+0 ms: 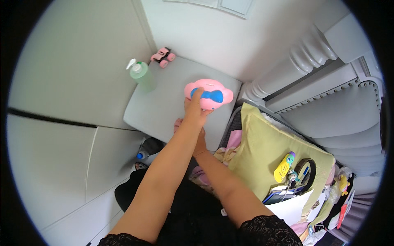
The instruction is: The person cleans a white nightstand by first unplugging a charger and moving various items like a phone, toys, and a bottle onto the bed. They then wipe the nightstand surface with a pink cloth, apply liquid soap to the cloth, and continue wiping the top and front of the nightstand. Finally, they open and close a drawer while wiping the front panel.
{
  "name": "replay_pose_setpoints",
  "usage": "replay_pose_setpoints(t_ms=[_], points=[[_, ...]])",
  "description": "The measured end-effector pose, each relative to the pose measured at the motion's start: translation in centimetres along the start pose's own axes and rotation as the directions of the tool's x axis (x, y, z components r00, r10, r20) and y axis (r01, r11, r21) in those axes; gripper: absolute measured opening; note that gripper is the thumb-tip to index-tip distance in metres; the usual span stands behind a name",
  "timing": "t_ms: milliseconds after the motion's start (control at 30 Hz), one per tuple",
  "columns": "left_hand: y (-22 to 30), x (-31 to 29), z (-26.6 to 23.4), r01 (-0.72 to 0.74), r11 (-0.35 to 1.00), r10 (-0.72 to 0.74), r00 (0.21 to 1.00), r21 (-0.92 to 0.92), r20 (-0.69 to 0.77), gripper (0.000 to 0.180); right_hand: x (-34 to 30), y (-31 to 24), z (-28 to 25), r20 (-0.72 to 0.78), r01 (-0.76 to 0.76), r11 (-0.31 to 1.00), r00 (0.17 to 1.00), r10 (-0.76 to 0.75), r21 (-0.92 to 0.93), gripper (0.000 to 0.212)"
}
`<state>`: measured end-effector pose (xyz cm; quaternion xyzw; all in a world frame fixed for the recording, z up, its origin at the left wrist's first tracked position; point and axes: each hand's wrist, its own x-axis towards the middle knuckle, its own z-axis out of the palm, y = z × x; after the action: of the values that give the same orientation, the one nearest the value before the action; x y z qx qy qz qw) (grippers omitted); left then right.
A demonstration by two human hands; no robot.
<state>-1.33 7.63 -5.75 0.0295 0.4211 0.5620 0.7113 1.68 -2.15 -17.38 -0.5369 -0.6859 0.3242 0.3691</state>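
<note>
My left hand (196,107) grips a pink, rounded coin bank (208,85) with a slot in its top and a glossy blue bow-shaped patch on its side. The thumb presses on the blue part, while other fingers curl under the lower edge. It is held over the grey top of a small table (160,104). My right hand (200,143) is just below, crossing behind my left forearm, which hides most of it. A small pinkish shape (177,124) shows on the other side of that forearm; I cannot tell whether it is fingertips or cloth.
On the table stand a pale green pump bottle (141,76) and a pink toy car (163,56). A bed is at the right, with a yellow-green pillow (256,143), a yellow tube (283,169) and a dark headband (312,174). Light cabinet doors (53,151) line the left.
</note>
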Motion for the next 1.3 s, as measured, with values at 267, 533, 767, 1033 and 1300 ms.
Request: replay_pose_setpoints(t_ms=[267,533,767,1033,1300], points=[[8.1,-11.5,-9.2,-0.341,0.928,0.317,0.934,0.147,0.167,0.068,-7.1,-4.4,-3.7,0.274,0.502,0.851,0.805,-0.526,0.155,0.016],[7.7,-16.7,-14.3,-0.254,0.965,0.245,0.962,0.068,0.117,0.074,-6.3,-9.7,-7.4,-0.259,0.074,0.919,0.965,0.032,0.388,0.034],[6.3,-16.6,-13.3,-0.201,0.976,0.196,0.979,0.080,0.056,0.076,-4.8,-8.0,-7.2,-0.381,-0.029,0.973,0.917,0.118,0.230,0.041],[7.0,-13.1,-11.5,-0.149,0.989,0.150,0.986,0.013,-0.070,0.080,-5.4,-3.8,-2.4,0.101,0.131,0.921,0.990,-0.101,-0.367,0.021],[10.3,-16.0,-11.6,-0.240,0.965,0.249,0.965,0.109,-0.082,0.076,13.6,0.7,-9.4,-0.456,-0.097,0.908,0.883,-0.110,-0.407,0.020]])
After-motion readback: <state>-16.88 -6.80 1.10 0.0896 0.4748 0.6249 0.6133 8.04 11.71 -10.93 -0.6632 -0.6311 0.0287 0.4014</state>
